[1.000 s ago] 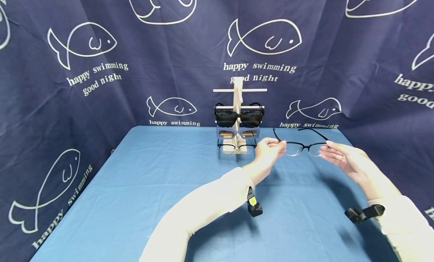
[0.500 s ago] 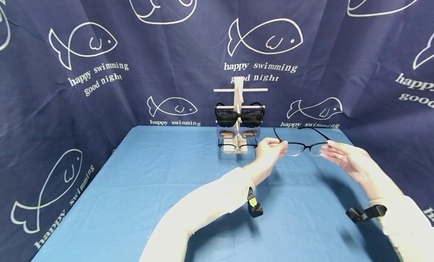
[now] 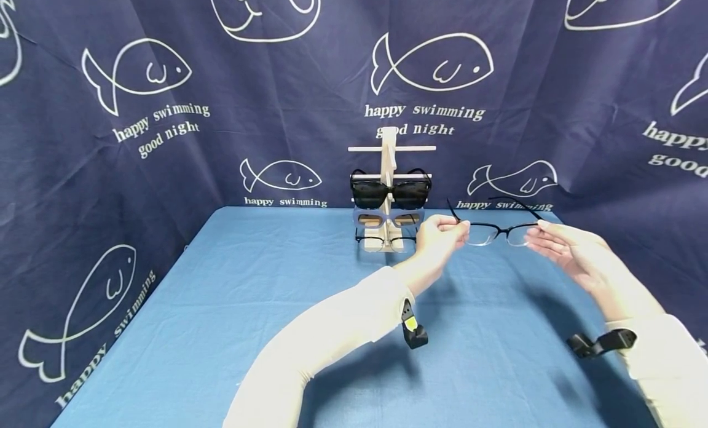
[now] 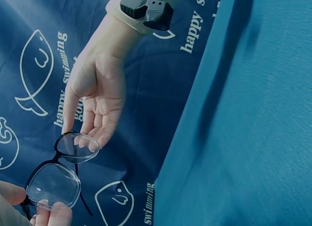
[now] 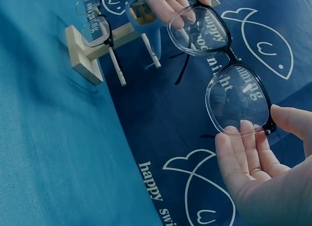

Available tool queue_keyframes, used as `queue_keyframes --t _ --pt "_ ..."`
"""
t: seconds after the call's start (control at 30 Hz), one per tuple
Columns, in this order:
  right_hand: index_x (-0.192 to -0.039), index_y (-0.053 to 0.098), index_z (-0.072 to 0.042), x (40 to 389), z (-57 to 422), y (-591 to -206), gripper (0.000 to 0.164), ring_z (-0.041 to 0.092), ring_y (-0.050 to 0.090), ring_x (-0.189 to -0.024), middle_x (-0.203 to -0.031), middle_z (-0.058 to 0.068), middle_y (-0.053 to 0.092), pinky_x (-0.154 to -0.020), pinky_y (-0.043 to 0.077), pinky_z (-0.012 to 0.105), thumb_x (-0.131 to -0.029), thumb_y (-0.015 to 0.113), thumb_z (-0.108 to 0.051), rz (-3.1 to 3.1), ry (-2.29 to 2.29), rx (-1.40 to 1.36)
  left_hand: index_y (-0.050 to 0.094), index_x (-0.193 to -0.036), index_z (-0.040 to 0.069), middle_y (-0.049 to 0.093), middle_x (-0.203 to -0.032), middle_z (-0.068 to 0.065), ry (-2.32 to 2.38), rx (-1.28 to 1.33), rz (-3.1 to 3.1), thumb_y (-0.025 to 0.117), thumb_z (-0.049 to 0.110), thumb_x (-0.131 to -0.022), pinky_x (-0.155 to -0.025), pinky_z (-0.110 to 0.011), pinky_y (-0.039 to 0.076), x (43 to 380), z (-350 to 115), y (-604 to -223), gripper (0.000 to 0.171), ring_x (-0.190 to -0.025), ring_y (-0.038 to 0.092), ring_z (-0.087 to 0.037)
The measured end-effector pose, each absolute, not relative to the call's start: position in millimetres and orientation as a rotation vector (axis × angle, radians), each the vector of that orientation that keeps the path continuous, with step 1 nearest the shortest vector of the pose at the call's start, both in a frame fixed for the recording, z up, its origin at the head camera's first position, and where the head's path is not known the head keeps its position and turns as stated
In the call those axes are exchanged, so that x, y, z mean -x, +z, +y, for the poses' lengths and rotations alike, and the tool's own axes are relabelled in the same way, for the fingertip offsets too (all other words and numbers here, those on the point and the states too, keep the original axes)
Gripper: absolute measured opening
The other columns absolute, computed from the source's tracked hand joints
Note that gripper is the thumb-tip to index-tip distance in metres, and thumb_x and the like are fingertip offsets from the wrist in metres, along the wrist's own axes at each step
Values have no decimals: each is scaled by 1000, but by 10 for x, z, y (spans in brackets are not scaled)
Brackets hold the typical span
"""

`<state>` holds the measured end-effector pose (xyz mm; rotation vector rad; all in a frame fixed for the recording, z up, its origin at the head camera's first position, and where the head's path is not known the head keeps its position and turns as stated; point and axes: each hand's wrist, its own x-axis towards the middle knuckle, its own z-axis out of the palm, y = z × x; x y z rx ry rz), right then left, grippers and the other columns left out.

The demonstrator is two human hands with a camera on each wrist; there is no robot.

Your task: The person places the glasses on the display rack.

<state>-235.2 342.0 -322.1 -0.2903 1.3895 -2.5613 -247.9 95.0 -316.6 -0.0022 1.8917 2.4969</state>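
Observation:
A pair of eyeglasses (image 3: 500, 230) with a black upper rim and clear lower rim is held above the table, temples unfolded and pointing away. My left hand (image 3: 437, 243) pinches its left end near the hinge, between thumb and fingers. At the other end my right hand (image 3: 578, 256) pinches the frame corner, its fingers behind the lens. The right wrist view shows both lenses of the eyeglasses (image 5: 234, 84) upright between the two hands. To the left of my left hand stands a wooden glasses rack (image 3: 389, 151).
On the rack hang black sunglasses (image 3: 409, 193), blue-framed glasses (image 3: 362, 217) with amber lenses and, lowest, half-rim glasses (image 3: 373, 240). The rack's top bar (image 3: 415, 148) bears nothing. A blue cloth covers the table (image 3: 265, 280); a navy fish-print curtain (image 3: 310, 108) hangs behind.
Both hands have raised the eyeglasses slightly and shifted them a little to the right in the last half second. The rack and the glasses on it stay put.

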Motion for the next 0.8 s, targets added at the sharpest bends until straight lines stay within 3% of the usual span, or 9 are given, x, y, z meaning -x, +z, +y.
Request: queue_keyframes --t 0.27,0.8 --pt "-97 72 5 2347 3445 -3142 33 29 72 -90 -94 19 74 -83 61 37 -101 39 4 1413 -2555 299 61 -91 -1 72 -89 -22 2518 -58 1856 73 1 -83 -72 -32 62 2475 931 -3082 14 -90 69 -42" --pt "-98 72 4 2306 3460 -3131 34 28 72 -91 -95 19 74 -83 61 36 -101 38 3 1415 -2542 311 60 -90 -2 71 -88 -23 2506 -61 1847 73 -1 -82 -72 -33 62 2440 918 -3036 15 -90 69 -42"
